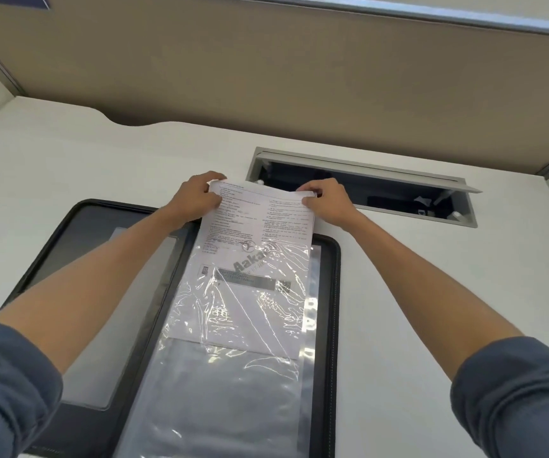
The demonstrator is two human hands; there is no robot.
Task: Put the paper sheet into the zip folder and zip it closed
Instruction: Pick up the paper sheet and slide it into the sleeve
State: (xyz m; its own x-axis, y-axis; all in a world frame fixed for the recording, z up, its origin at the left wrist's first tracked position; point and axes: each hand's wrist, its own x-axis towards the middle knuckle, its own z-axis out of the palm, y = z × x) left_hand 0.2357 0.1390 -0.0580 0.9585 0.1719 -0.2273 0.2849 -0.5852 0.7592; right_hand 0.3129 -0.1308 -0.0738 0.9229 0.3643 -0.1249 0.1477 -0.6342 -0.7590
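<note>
Sleeves of blue-grey cloth, pushed up the forearms, frame the bottom corners of the view, and both bare arms reach forward over a white desk (pixel 68 153). Furthest left lies the open zip folder (pixel 78 246), black-edged, its left half flat on the desk with a grey inner pocket showing. Over that half crosses the left arm, and the left hand (pixel 197 196) pinches the far left corner of the paper sheet (pixel 256 223), thumb on top and fingers curled round the edge. From that corner the printed sheet runs back toward the person, so most of it lies nearer the camera than either hand. Its lower part sits inside a clear plastic sleeve (pixel 233 375) on the right half of the folder, glare and wrinkles lying across the print; its upper part sticks out past the folder's far edge and over the desk. The sheet is a little askew, leaning left relative to the sleeve. At the far right corner of the sheet the right hand (pixel 327 201) grips in the same way, thumb over the top and fingers folded beneath. Beyond and to the right of that hand, an open cable hatch (pixel 365 180) is sunk in the desk, dark inside, its lid raised. A beige partition wall (pixel 266 71) stands behind it.
</note>
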